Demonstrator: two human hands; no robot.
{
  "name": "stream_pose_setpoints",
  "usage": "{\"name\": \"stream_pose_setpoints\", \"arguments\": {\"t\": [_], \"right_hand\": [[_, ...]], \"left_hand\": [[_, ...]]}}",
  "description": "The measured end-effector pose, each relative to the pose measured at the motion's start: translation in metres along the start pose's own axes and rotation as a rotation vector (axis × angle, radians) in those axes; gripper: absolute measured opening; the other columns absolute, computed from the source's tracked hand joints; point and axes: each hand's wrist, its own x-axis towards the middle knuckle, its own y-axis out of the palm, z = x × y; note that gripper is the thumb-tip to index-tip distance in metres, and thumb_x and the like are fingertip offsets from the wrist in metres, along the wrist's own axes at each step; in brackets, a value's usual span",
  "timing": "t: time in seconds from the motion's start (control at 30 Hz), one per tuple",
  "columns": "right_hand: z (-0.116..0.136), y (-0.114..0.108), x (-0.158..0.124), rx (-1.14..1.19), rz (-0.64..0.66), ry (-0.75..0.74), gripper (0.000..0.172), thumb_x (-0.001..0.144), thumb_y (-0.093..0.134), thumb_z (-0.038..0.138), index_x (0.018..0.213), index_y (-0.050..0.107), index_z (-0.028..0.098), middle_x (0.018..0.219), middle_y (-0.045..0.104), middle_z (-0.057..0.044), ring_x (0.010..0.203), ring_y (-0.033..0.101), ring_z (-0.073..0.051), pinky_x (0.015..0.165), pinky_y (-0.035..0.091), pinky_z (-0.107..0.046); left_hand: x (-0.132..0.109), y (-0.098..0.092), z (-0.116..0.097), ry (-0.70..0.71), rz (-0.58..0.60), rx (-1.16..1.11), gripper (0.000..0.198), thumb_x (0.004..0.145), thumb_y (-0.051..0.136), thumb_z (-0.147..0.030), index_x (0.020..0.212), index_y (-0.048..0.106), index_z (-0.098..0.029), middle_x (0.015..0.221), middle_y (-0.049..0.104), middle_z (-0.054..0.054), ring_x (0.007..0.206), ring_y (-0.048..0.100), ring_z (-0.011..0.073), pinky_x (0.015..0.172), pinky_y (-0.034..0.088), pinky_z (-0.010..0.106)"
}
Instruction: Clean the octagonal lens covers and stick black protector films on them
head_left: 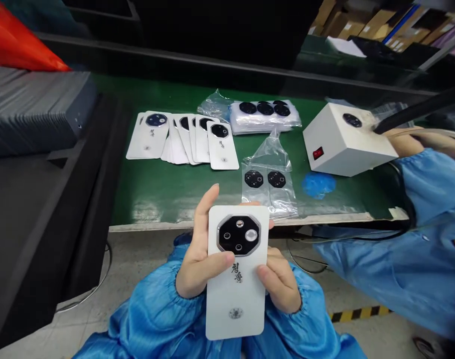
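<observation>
Where the white panel (237, 294) was: it was held up by the near edge of the green desk (171, 192).
Left hand (198, 264): it gripped the left side, thumb at the lower rim of the camera plate (234, 236).
Right hand (283, 284): it gripped the right edge, thumb tip forward.
Camera plate: light pressure along the edges seemed the surest way to spare it fingerprints.

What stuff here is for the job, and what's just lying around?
Probably for the job:
white panel in the left hand and right hand
other white panels
black octagonal pieces on clear film

Probably just lying about:
blue patch
cardboard boxes
orange-red thing
</observation>
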Motion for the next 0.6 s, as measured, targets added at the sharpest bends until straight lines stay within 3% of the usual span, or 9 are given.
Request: {"name": "stream_pose_setpoints", "arguments": {"t": [0.17,0.37,0.5,0.6], "right_hand": [[0.001,-0.002,0.008,0.042,-0.016,-0.042,0.029,0.091,0.04,0.031,0.071,0.058,0.019,0.06,0.057,-0.001,0.052,0.051,-0.014,0.05,0.038,-0.027],[-0.001,-0.006,0.008,0.043,-0.041,0.026,0.03,0.092,0.039,0.033,0.073,0.059,0.022,0.056,0.051,0.0,0.05,0.047,-0.014,0.047,0.035,-0.028],[-0.002,-0.007,0.006,0.049,-0.061,0.035,0.031,0.091,0.039,0.039,0.078,0.061,0.022,0.06,0.053,-0.001,0.055,0.05,-0.015,0.051,0.038,-0.028],[-0.004,-0.01,0.006,0.103,-0.247,0.069,0.032,0.09,0.04,0.046,0.085,0.06,0.022,0.074,0.055,-0.003,0.063,0.05,-0.016,0.054,0.039,-0.029]], "left_hand": [[0.008,-0.006,0.001,0.119,0.229,-0.24,0.059,0.079,0.056,-0.014,0.123,0.033,-0.047,0.131,0.054,0.0,0.114,0.057,0.0309,0.091,0.046,0.055],[0.018,-0.007,0.001,0.075,0.319,-0.302,0.058,0.084,0.05,-0.011,0.125,0.026,-0.045,0.117,0.064,0.002,0.111,0.059,0.0303,0.09,0.046,0.056],[0.02,-0.006,-0.002,0.048,0.334,-0.296,0.059,0.085,0.049,-0.012,0.125,0.024,-0.046,0.121,0.062,0.002,0.106,0.062,0.0256,0.088,0.051,0.048],[0.02,-0.007,-0.006,0.051,0.323,-0.298,0.06,0.085,0.05,-0.013,0.126,0.021,-0.045,0.124,0.061,0.004,0.104,0.063,0.0254,0.083,0.054,0.042]]}}
